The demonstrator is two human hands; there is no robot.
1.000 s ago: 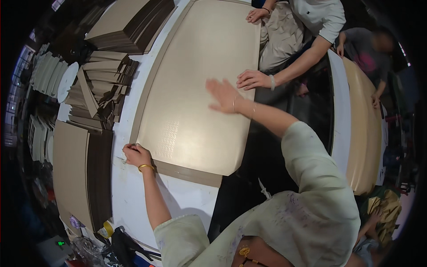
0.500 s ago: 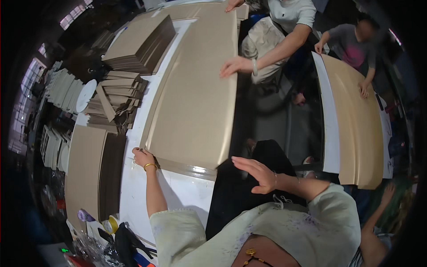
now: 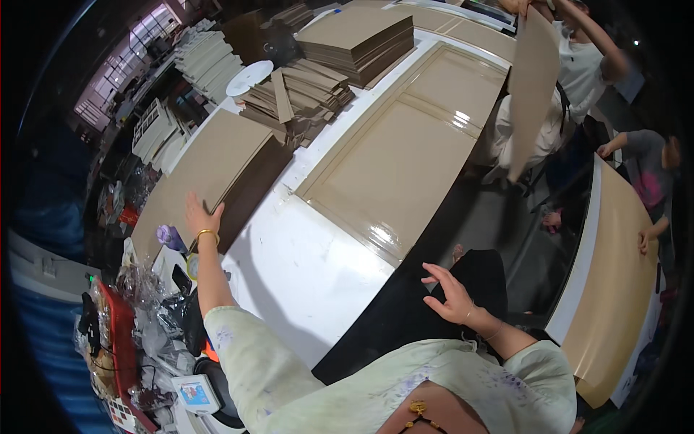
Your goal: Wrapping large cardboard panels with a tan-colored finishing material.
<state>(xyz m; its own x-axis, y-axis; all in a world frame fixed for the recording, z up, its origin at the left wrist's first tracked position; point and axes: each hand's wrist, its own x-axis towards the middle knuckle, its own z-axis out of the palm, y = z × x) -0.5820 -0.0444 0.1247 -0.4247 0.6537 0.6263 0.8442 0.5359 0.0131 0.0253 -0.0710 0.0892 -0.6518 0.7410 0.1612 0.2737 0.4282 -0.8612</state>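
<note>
My left hand (image 3: 204,215) rests at the near end of a tall stack of brown boards (image 3: 195,155), its fingers stretched out and holding nothing. Over my lap, past the table's right edge, my right hand (image 3: 454,296) hangs in the air, empty, with its fingers apart. Between the hands and beyond them lies a flat brown panel (image 3: 394,163) on the white table (image 3: 289,271). Shiny clear strips run along its edges and across it. At the far right a co-worker's raised arm (image 3: 589,32) holds a brown sheet (image 3: 533,87) upright.
Behind the near stack lie loose brown strips (image 3: 307,98) and another board stack (image 3: 358,40). A purple roll (image 3: 170,237), plastic bags and a red basket (image 3: 119,340) crowd the lower left. To the right, another person handles a curved tan sheet (image 3: 611,275) on a second table.
My left hand has left the panel's near corner and reached the board stack. The co-worker has lifted a brown sheet away, baring the shiny-stripped panel. My view has turned left.
</note>
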